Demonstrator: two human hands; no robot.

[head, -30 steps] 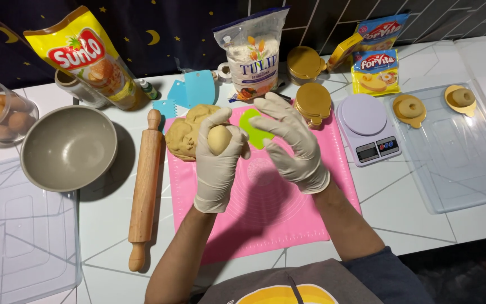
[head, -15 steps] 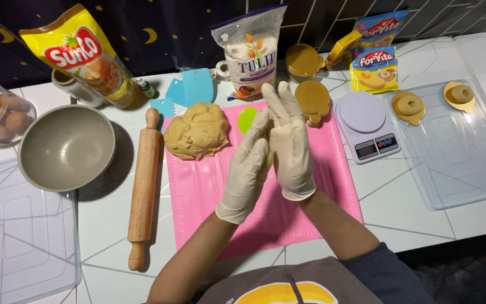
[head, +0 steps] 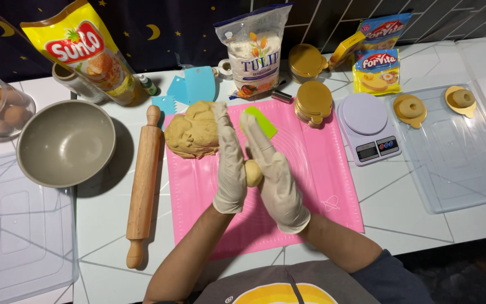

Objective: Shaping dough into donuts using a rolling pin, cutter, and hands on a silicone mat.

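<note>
A small tan ball of dough [head: 253, 173] sits pressed between the two flat palms at the centre of the frame. The left hand [head: 230, 160], in a thin white glove, stands edge-up with its fingers straight and pointing toward the top of the frame; the right hand [head: 275, 174], gloved the same way, faces it, fingers also extended, so the ball is squeezed between open palms rather than wrapped by curled fingers. Both hands hover over a pink silicone baking mat [head: 322, 186] spread on the white tiled counter [head: 400, 225].

Just above and left of the left hand, a large lump of tan dough [head: 191, 134] lies on the mat's upper left corner. A lime-green plastic scraper [head: 264, 121] shows just past the right fingertips. Left of the mat lies a wooden rolling pin [head: 142, 183], and further left a grey round bowl [head: 66, 143]. To the right of the mat stands a white digital kitchen scale [head: 367, 126], with a stack of gold round lids [head: 313, 104] just above the mat's upper right corner.
</note>
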